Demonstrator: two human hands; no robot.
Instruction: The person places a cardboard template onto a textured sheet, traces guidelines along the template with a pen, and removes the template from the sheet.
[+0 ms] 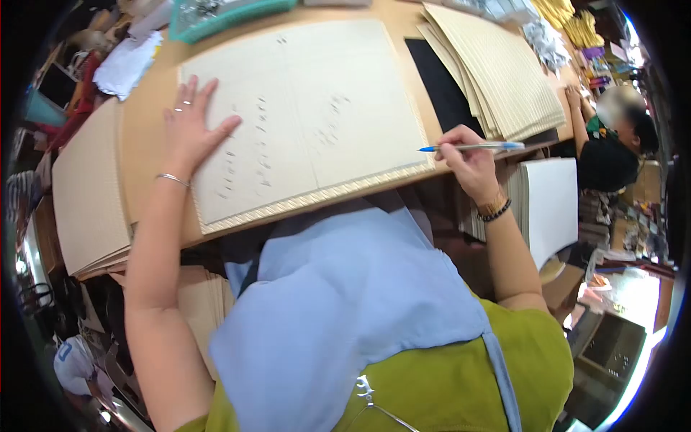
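Note:
A large cream sheet (360, 86) with handwriting and a striped lower edge lies on the wooden table in front of me. My left hand (193, 129) rests flat on its left side, thumb and fingers spread; rings and a bracelet show on it. Near the sheet's right edge, my right hand (466, 164) grips a ballpoint pen (475, 146) with a blue tip. The pen is held roughly level, its tip pointing left; whether it touches the sheet I cannot tell.
Stacks of cream sheets lie to the left (86, 180) and at the upper right (497, 72), the right one beside a black sheet (443, 86). A teal tray (230, 19) stands at the back. Another person (612, 144) sits at the far right.

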